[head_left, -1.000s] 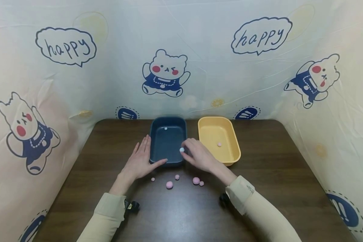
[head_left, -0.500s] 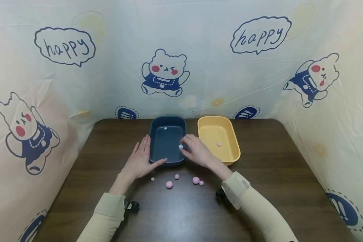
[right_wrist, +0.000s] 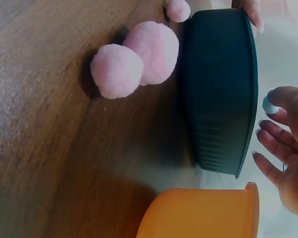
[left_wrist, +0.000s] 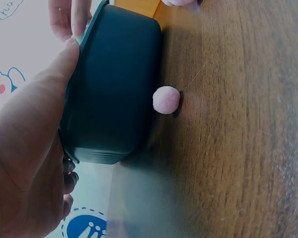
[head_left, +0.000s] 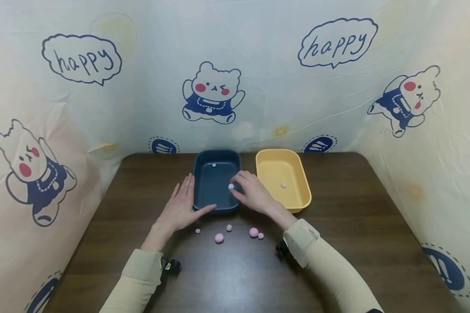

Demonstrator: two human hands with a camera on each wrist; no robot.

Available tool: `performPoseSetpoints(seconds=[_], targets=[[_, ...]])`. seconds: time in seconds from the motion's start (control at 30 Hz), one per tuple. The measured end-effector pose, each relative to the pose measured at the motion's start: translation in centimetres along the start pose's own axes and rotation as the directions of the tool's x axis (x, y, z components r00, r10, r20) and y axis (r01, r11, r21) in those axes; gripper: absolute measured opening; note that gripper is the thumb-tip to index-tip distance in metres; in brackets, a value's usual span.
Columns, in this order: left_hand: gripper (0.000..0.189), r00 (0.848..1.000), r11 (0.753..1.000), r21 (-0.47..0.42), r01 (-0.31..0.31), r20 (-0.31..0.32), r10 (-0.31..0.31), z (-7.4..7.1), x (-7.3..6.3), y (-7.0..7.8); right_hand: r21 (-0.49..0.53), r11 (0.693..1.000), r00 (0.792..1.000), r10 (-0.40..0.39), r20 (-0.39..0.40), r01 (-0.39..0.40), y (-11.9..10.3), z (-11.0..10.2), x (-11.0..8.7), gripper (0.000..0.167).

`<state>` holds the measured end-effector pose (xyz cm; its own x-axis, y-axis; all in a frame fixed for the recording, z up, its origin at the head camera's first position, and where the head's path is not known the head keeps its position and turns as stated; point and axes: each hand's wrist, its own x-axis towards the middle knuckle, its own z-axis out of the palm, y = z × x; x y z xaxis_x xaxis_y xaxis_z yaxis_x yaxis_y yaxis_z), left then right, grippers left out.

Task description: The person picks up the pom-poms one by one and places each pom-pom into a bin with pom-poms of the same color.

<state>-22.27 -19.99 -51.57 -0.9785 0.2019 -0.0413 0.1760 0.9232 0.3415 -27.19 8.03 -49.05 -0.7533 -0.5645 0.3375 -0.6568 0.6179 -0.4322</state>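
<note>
Over the right side of the dark blue bin (head_left: 217, 209), my right hand (head_left: 254, 193) pinches a small light blue pompom (head_left: 231, 186) between thumb and fingertips. The right wrist view shows that same pompom (right_wrist: 269, 105) above rim level. My left hand (head_left: 180, 206) lies against the bin's left side, fingers straight, thumb along the front rim. In the left wrist view, the thumb (left_wrist: 64, 62) touches the rim. Inside the blue bin, near its far end, sits another pale blue pompom (head_left: 213, 165).
A yellow bin (head_left: 303, 191) stands right of the blue one, with a pink pompom (head_left: 283, 185) inside. On the brown table (head_left: 227, 278), several pink pompoms lie in front of the bins, including a larger one (head_left: 219, 238) and a touching pair (head_left: 253, 232). A printed curtain hangs behind.
My right hand has moved slightly left and farther back, carrying the light blue pompom further over the blue bin. The left hand keeps its place.
</note>
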Motion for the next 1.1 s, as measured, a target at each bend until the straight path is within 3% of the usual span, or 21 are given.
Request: performPoseSetpoints(seconds=[0.2, 0.33, 0.8, 1.1], targets=[[0.134, 1.0, 1.0, -0.007, 0.028, -0.007, -0.028, -0.1, -0.8, -0.5, -0.004, 1.0, 1.0, 0.009, 0.01, -0.009, -0.3, 0.5, 0.8, 0.023], [0.134, 1.0, 1.0, -0.014, 0.013, -0.023, -0.014, 0.0, -0.7, -0.5, -0.004, 1.0, 1.0, 0.018, -0.021, -0.019, -0.1, 0.5, 0.7, 0.029], [0.133, 1.0, 1.0, -0.015, -0.004, 0.005, 0.004, 0.0, 0.3, 0.4, 0.005, 0.997, 0.995, 0.072, -0.064, -0.072, 0.5, -1.6, -1.4, 0.038], [0.132, 1.0, 1.0, -0.019, 0.013, -0.004, -0.013, -0.4, -0.9, -0.1, -0.01, 0.998, 0.996, 0.067, -0.06, -0.067, 0.3, -2.4, -3.0, 0.054]])
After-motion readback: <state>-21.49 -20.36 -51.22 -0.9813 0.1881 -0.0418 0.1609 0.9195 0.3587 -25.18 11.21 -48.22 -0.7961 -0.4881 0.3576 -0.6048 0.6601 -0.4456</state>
